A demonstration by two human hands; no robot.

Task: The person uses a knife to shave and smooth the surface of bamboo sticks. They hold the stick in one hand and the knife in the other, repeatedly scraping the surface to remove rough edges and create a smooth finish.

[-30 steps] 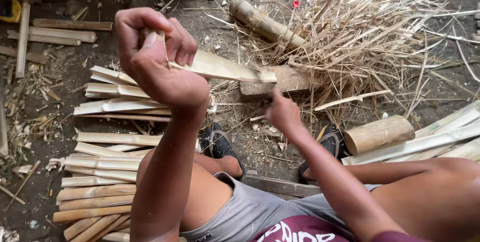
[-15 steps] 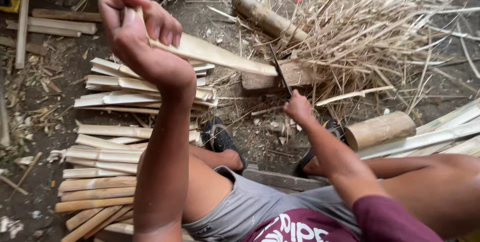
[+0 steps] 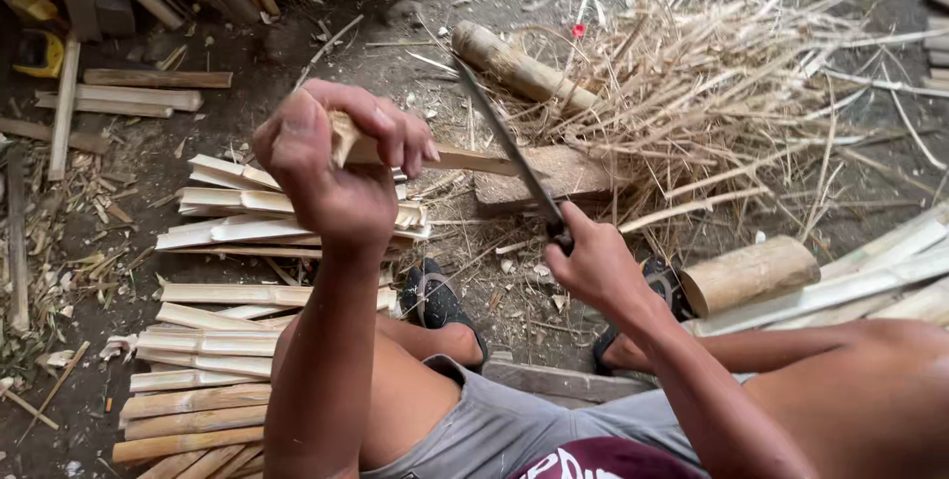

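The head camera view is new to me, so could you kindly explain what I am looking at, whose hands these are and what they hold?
The one picture comes from a camera worn on a seated person's head, looking down past the knees to a dirt floor. There is no machine; both bare hands are that person's own. The left hand grips a pale split bamboo strip, whose far end rests on a flat wooden chopping block. The right hand holds the handle of a long dark knife blade, which crosses the strip. On the floor lie a stack of pale split bamboo slats at the left, a heap of thin straw-coloured shavings beyond the block, and a short round bamboo section at the right.
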